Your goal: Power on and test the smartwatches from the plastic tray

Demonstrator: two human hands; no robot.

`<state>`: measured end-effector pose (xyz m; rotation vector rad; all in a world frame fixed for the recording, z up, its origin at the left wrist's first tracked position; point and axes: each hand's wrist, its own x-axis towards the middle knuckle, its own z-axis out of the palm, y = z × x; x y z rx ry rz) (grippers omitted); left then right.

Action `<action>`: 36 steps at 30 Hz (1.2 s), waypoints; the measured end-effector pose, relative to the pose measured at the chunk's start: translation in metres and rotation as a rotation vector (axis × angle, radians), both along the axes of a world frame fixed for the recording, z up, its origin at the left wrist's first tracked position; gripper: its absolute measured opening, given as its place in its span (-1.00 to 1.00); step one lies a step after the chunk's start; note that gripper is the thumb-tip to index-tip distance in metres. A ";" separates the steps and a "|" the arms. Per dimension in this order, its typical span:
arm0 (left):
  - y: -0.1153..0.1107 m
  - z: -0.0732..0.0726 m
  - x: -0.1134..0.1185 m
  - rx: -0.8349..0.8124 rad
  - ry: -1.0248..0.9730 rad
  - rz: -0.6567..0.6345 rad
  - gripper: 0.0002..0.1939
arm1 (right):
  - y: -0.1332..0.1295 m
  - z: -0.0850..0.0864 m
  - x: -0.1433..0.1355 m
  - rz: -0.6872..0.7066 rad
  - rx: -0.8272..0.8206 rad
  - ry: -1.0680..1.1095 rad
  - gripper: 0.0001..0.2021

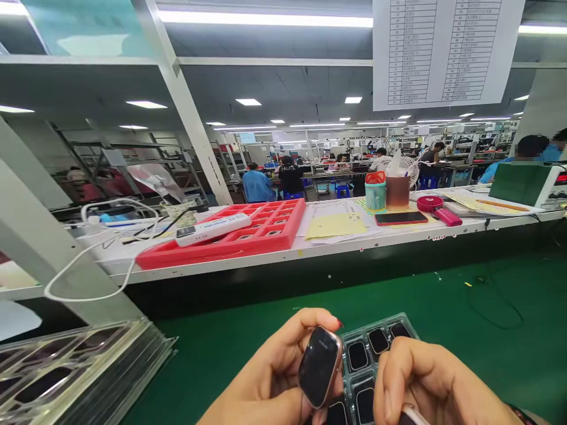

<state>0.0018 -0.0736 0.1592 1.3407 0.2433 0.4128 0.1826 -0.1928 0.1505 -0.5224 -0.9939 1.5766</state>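
My left hand [283, 372] grips a strapless smartwatch [319, 367] by its edges. The watch has a dark glossy face and a rose-gold case, and it is tilted up toward me. My right hand [425, 378] is closed with fingers curled round a second smartwatch [413, 415], of which only a pale rim and a bit of dark face show at the bottom edge. Beneath and between both hands lies a clear plastic tray [404, 319] with several dark-faced watches [358, 356] in its pockets. My hands cover part of that tray.
Stacked clear trays [133, 360] with dark watches stand at left. On the raised shelf are a red foam tray [283, 233], a white box [212, 229], a phone [401, 218], a small pink fan [443, 212] and cups [375, 196]. A white cable [88, 299] loops off the shelf.
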 end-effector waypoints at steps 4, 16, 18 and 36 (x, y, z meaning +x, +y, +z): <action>0.021 -0.004 0.012 0.100 -0.026 0.045 -0.53 | 0.015 -0.005 0.005 -0.027 0.100 -0.051 -0.56; 0.063 -0.023 0.045 0.328 0.112 0.389 -0.60 | 0.108 -0.040 0.063 -0.301 0.152 -0.475 -0.62; 0.062 -0.023 0.046 0.345 0.124 0.385 -0.63 | 0.106 -0.041 0.061 -0.296 0.187 -0.536 -0.62; 0.041 -0.005 0.011 0.103 -0.157 0.028 -0.38 | 0.056 -0.022 0.068 -0.129 0.257 -0.515 -0.35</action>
